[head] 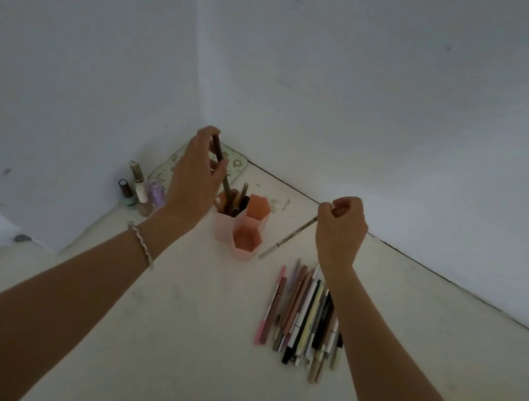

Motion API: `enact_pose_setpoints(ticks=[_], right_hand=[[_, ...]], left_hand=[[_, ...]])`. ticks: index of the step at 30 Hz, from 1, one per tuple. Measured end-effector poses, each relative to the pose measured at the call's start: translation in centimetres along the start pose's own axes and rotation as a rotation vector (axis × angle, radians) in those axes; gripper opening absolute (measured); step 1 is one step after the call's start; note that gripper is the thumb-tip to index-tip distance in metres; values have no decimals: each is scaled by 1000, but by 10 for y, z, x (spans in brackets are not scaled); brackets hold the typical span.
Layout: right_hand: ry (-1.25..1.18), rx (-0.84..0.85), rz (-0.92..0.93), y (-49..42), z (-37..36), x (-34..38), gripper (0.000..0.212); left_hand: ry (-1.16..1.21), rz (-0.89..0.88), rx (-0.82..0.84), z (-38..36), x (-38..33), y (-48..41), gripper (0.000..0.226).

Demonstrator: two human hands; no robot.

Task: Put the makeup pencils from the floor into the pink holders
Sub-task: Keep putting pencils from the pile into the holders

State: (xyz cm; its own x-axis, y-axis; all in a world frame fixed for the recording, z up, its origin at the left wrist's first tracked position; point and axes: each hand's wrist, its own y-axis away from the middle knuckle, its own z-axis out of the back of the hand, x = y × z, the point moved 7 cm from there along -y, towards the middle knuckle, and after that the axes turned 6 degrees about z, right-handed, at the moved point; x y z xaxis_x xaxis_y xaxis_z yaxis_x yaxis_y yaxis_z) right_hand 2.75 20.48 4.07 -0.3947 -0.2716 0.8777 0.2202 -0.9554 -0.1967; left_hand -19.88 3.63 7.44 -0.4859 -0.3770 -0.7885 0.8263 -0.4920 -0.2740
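Hovering over the holders (241, 222), the left grip (196, 175) pinches a brown pencil (220, 155) by its upper end between thumb and curled fingers. The pencil slants down, and its lower end sits at the mouth of the back-left holder (222, 226), among a few pencils already standing there. The other two pink cups, one behind and one in front, show only their orange insides.

Over on the right, the right grip (341, 230) is curled tight, thumb and forefinger nipping the top of a white pencil (288, 237). That one hangs at a slant, its low tip just beside the front holder; whether it touches the floor (184, 326) I cannot tell.

Below the right wrist, the pile (303, 317) of pencils lies on the floor, laid roughly side by side in pinks, browns, black, white and cream, partly hidden by the forearm.

By the left wall stand small polish bottles (139, 192), close together. A thin bracelet (142, 243) rings the left wrist.
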Motion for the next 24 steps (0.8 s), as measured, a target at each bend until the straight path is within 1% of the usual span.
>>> enact_pose_setpoints(ticks=[1, 3, 4, 5, 7, 9, 11, 12, 14, 16, 17, 18, 20, 22, 24], right_hand=[[-37, -37, 20, -1, 3, 8, 7], [-123, -108, 59, -3, 9, 26, 7], [-166, -143, 80, -4, 11, 35, 6], [-212, -176, 102, -5, 12, 44, 6], [-311, -217, 156, -5, 10, 61, 6], [-359, -208, 238, 0, 2, 78, 6], [-340, -144, 335, 10, -13, 91, 7], [-304, -85, 385, 16, -22, 94, 6], [-155, 102, 505, 29, -48, 96, 4], [53, 298, 625, 47, -75, 93, 5], [129, 356, 671, 55, -84, 90, 8], [163, 369, 705, 60, -88, 88, 11], [129, 306, 697, 59, -81, 84, 16], [46, 203, 570, 45, -62, 75, 21], [21, 141, 445, 30, -44, 61, 25]], left_hand=[[-69, -7, 40, -7, 5, 2, 34], [-266, -43, 108, -16, 12, 6, 22], [-324, -66, 117, -17, 14, 9, 19], [-334, -85, 100, -15, 16, 10, 21], [-278, -105, 3, -2, 15, 9, 24], [-191, -60, -64, 13, 17, 3, 26], [-102, 15, -79, 24, 20, -4, 29], [-69, 38, -85, 28, 19, -6, 29], [-19, 48, -99, 34, 13, -6, 28], [34, 57, -82, 35, 3, -3, 28], [54, 62, -65, 34, -2, -1, 30], [66, 66, -47, 33, -8, 2, 32], [83, 74, -9, 28, -19, 9, 30], [89, 57, 60, 14, -31, 23, 24], [10, -12, 236, -19, -46, 48, 18]])
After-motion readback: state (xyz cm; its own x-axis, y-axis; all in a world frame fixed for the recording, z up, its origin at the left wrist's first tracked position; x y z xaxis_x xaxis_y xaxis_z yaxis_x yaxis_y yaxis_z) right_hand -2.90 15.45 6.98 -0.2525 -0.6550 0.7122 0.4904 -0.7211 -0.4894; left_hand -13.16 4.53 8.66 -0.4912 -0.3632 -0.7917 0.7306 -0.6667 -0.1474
